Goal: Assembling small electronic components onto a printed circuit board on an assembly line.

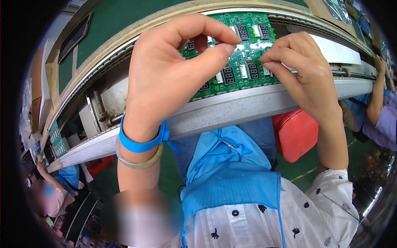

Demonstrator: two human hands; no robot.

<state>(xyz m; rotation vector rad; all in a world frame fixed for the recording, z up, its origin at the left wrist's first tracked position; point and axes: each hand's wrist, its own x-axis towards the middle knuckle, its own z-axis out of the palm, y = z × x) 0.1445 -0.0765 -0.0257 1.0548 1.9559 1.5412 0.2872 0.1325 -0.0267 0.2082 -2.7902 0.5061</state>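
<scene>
A green circuit board (237,82) lies across the rails in front of me. It carries black digit displays (253,71), white connectors (243,71) and small green LEDs (216,88). My left hand (165,72) is over the board's left part, thumb and forefinger closed in a pinch above its middle. At the board's right side, my right hand (304,68) pinches too, its fingertips close to the board surface beside a white connector. Whatever is between either hand's fingertips is too small to make out. My hands hide parts of the board.
A metal conveyor rail (248,99) runs along my side of the board, with a chain track beyond. A phone-like dark device (75,37) rests on the green surface at far left. A red stool (295,134) stands below. Co-workers' arms (375,103) show at both sides.
</scene>
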